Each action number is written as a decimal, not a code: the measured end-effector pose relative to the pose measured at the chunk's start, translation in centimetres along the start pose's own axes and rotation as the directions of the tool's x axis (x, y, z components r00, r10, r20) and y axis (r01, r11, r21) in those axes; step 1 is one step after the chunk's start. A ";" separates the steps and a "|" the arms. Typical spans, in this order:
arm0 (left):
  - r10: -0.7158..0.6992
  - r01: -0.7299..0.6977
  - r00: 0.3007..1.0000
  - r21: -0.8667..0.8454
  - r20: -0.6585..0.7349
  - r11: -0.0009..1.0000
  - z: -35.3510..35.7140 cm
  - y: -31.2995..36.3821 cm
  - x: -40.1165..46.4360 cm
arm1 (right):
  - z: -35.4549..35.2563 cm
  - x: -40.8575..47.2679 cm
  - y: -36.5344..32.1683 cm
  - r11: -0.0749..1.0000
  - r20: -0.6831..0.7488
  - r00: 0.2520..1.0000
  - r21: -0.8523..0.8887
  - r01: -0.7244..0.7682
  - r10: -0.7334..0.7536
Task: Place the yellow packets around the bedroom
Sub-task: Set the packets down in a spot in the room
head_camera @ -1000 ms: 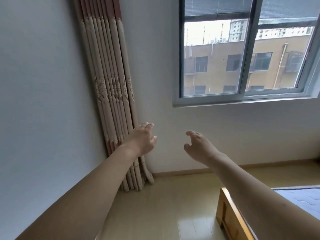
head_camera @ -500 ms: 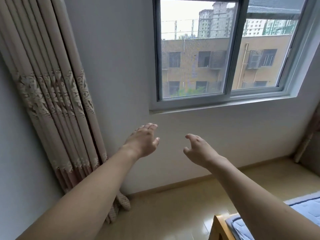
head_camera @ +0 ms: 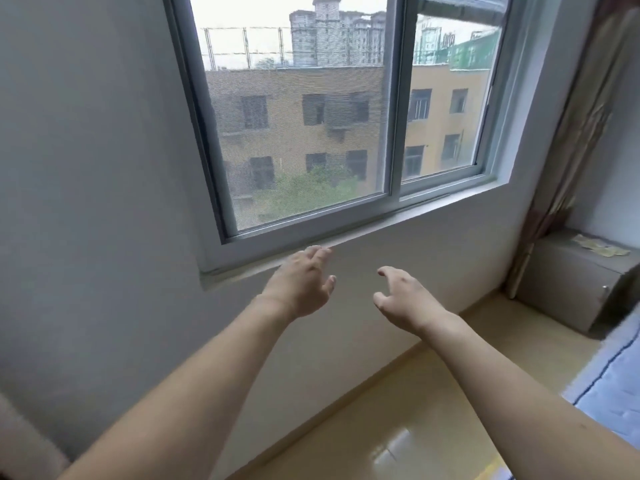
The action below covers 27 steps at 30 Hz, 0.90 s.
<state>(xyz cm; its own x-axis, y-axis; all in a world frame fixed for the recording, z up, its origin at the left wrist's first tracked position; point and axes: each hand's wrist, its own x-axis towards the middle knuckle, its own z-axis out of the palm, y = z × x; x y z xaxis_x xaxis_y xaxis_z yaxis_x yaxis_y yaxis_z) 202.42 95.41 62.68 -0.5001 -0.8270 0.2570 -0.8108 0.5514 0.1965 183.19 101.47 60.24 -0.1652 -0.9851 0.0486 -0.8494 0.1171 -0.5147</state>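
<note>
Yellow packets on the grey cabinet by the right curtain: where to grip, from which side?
The yellow packets lie flat on top of the grey cabinet, so there is no raised part to grab. Probably best to come from above and from the cabinet's front, and pinch a loose edge of the top packet. Both the left hand and the right hand are free; the right is nearer.

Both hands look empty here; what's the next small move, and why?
Probably turn right and reach toward the cabinet in the corner. Both the left hand and the right hand are open and hold nothing, and the only packets in view lie on top of that cabinet, beyond the hands. One likely needs picking up before anything can be placed near the window.
</note>
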 end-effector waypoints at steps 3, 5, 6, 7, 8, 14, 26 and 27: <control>0.072 -0.072 0.997 0.011 0.010 0.997 2.7 -0.6 7.5 | -0.4 6.6 2.7 0.999 -0.037 0.998 -0.012 -0.049 0.049; 0.110 -0.110 0.994 0.018 0.007 0.994 3.7 -0.8 12.8 | -1.3 11.1 4.4 0.997 -0.071 0.995 -0.002 -0.077 0.077; 0.125 -0.126 0.992 0.018 0.013 0.992 3.9 -0.9 15.5 | -2.0 13.2 5.2 0.996 -0.085 0.992 -0.002 -0.091 0.090; 0.145 -0.145 0.989 0.021 0.017 0.989 4.0 -0.9 18.1 | -2.8 15.3 6.1 0.995 -0.098 0.990 -0.004 -0.104 0.103; 0.164 -0.164 0.986 0.025 0.017 0.986 4.3 -0.9 20.6 | -3.4 17.2 6.9 0.993 -0.113 0.987 -0.001 -0.117 0.116; 0.276 -0.276 0.961 -0.012 0.003 0.961 7.2 1.1 34.5 | -6.8 26.6 12.4 0.977 -0.192 0.958 0.032 -0.210 0.212; 0.555 -0.545 0.830 -0.135 0.054 0.827 19.4 9.9 61.8 | -13.8 44.5 27.9 0.897 -0.305 0.848 0.056 -0.438 0.434; 0.568 -0.556 0.821 -0.141 0.056 0.819 20.0 10.8 64.5 | -15.0 45.8 29.2 0.887 -0.320 0.833 0.057 -0.458 0.451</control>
<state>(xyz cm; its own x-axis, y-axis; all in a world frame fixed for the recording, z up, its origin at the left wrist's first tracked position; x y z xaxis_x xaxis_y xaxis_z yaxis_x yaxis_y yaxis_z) 155.31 45.86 62.42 -0.8880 -0.3723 0.2700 -0.3427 0.9272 0.1512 143.30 61.65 60.23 -0.6812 -0.7275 0.0820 -0.6491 0.5482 -0.5274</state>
